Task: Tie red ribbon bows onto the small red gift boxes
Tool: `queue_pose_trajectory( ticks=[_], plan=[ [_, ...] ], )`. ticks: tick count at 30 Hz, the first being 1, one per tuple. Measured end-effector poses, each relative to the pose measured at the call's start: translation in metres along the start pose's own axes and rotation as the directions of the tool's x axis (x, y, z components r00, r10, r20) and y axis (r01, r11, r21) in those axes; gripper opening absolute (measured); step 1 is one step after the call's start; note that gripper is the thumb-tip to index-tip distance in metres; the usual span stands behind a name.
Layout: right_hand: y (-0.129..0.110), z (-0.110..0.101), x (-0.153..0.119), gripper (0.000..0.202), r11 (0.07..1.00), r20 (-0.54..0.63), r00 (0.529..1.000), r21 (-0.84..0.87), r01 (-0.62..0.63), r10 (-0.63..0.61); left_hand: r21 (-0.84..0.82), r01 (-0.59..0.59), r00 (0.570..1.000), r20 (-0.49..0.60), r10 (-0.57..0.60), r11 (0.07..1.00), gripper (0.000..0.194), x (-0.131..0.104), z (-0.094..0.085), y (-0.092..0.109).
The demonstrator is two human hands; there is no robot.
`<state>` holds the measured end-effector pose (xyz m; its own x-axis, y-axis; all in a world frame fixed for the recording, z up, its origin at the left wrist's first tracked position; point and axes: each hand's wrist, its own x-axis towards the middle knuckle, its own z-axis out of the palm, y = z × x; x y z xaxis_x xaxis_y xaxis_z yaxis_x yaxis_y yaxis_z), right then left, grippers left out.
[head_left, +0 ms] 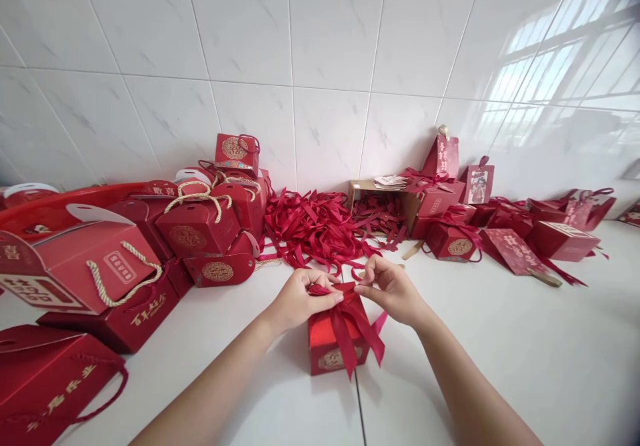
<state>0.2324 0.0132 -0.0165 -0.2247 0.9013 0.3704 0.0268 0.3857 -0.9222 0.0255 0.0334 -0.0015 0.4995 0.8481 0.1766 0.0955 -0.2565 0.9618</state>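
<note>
A small red gift box (320, 339) with a gold medallion on its front stands upright on the white table between my hands. Dark red ribbon (343, 333) lies over its top, two tails hanging down the front. My left hand (306, 297) pinches a loop of that ribbon at the top left of the box. On the other side, my right hand (391, 291) holds a part of the ribbon between thumb and forefinger. The fingers partly cover the middle of the ribbon, so I cannot tell whether it is knotted.
Loose red ribbons (317, 226) are heaped against the tiled wall. Beside them a cardboard box (356, 196) lies with red tags in it. Rope-handled gift boxes (200, 226) and a red basin (100, 199) are at left; ribboned boxes (453, 241) stand at right.
</note>
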Motion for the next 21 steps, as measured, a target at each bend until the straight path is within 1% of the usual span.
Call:
queue_pose_trajectory(
  ticks=[3,5,7,8,9,11,13,15,17,18,19,21],
  plan=[
    [-0.003,-0.007,0.000,0.037,0.998,-0.019,1.000,0.061,-0.022,0.023,0.031,0.014,1.000,-0.004,-0.014,0.999,0.036,-0.001,-0.002,-0.001],
    [-0.004,-0.011,0.000,0.036,0.996,-0.019,0.999,0.087,-0.026,0.028,0.079,0.022,1.000,-0.001,-0.022,0.997,0.028,-0.002,-0.004,-0.001],
    [-0.005,-0.014,0.000,0.031,0.995,0.003,1.000,0.098,-0.026,0.026,0.112,0.017,1.000,0.017,-0.019,0.994,0.016,-0.003,-0.008,0.001],
    [-0.005,-0.015,0.000,0.029,0.994,0.018,0.999,0.104,-0.029,0.027,0.112,0.011,0.999,0.036,-0.015,0.994,0.010,-0.004,-0.009,0.003],
    [-0.005,-0.015,0.000,0.027,0.994,0.032,0.999,0.106,-0.032,0.029,0.097,0.008,0.998,0.060,-0.013,0.995,0.009,-0.004,-0.011,0.004],
    [-0.006,-0.014,0.000,0.025,0.995,0.054,0.998,0.095,-0.038,0.033,0.044,0.014,0.994,0.109,-0.019,0.999,0.010,-0.005,-0.012,0.007],
    [-0.006,-0.013,-0.001,0.026,0.996,0.080,0.995,0.067,-0.065,0.060,0.019,0.031,0.994,0.107,-0.033,0.999,0.007,-0.006,-0.011,0.009],
    [-0.005,-0.011,-0.001,0.029,0.991,0.114,0.985,0.016,-0.130,0.127,0.059,0.047,0.998,0.048,-0.049,0.997,0.015,-0.007,-0.008,0.009],
    [-0.004,-0.011,-0.001,0.030,0.975,0.161,0.963,-0.076,-0.208,0.218,0.116,0.061,0.998,-0.005,-0.061,0.991,0.022,-0.008,-0.005,0.009],
    [-0.003,-0.010,-0.001,0.033,0.964,0.187,0.949,-0.127,-0.234,0.255,0.141,0.067,0.998,-0.015,-0.066,0.988,0.023,-0.008,-0.004,0.009],
    [-0.002,-0.010,-0.002,0.036,0.955,0.216,0.936,-0.169,-0.245,0.278,0.158,0.071,0.997,-0.013,-0.070,0.985,0.023,-0.008,-0.003,0.010],
    [-0.002,-0.010,-0.002,0.042,0.951,0.273,0.920,-0.206,-0.230,0.281,0.183,0.070,0.998,-0.007,-0.070,0.981,0.022,-0.008,-0.002,0.010]
  ],
)
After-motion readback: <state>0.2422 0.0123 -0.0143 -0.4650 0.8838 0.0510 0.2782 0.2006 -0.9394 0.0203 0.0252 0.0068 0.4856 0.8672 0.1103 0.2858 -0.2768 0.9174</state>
